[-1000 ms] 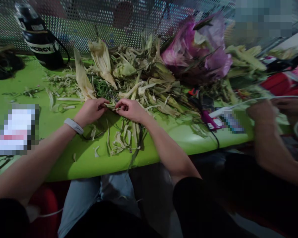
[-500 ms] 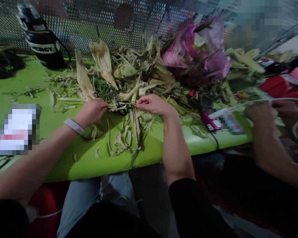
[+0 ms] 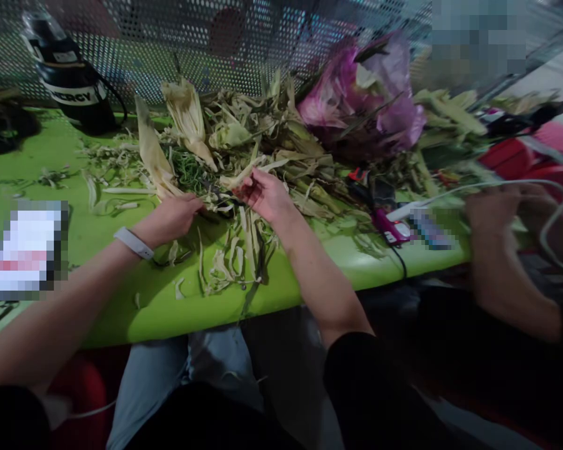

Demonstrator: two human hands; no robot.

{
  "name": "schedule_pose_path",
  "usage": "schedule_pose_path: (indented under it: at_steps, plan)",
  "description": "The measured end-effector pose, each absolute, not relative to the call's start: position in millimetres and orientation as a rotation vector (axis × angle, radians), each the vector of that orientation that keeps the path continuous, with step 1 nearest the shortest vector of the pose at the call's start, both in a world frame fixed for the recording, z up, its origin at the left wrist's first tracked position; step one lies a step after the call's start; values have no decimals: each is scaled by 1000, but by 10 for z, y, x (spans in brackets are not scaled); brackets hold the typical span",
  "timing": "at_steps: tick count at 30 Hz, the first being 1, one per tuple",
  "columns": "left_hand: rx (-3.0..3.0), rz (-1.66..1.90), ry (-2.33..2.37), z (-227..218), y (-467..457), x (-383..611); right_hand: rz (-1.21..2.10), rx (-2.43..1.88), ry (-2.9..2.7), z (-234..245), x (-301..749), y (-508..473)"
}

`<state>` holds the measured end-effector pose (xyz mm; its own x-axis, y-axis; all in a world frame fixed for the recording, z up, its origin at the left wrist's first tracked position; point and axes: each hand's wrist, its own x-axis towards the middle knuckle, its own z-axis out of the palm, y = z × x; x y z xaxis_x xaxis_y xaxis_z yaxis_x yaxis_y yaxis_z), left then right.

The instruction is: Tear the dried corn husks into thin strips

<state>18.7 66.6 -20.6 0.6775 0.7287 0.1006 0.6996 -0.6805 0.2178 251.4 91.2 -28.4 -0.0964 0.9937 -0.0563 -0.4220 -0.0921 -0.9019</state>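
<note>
Near the middle of the green table, my left hand (image 3: pixel 180 215) is closed, its fingertips pinching the end of a bundle of thin corn husk strips (image 3: pixel 219 204). My right hand (image 3: pixel 268 195) is turned with the palm partly showing, its fingers curled at a pale corn husk strip (image 3: pixel 237 181). Exactly where the fingertips meet it is hard to make out. Loose husk shreds (image 3: pixel 237 253) hang and lie below my hands. Behind my left hand stands a folded pale husk (image 3: pixel 152 153), beside a tangle of green string-like material (image 3: pixel 190 167).
A heap of dry husks (image 3: pixel 304 147) and a pink plastic bag (image 3: pixel 363 103) lie at the back. A black bottle (image 3: pixel 77 94) stands at the back left, a phone (image 3: pixel 28 247) lies at left. On the right are a purple device (image 3: pixel 392 228), cable and a co-worker's hands (image 3: pixel 497 209).
My right hand has moved up and slightly left, turning its palm into view, from the strip bundle to the pale husk. My left hand stays by the bundle. The view has shifted slightly.
</note>
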Motion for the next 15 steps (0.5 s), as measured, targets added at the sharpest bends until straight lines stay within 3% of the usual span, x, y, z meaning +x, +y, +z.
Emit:
schedule_pose_path:
  at_steps: [15]
  plan:
    - [2639, 328, 1079, -199, 598, 218, 1664, -872, -917, -213, 2411, 786]
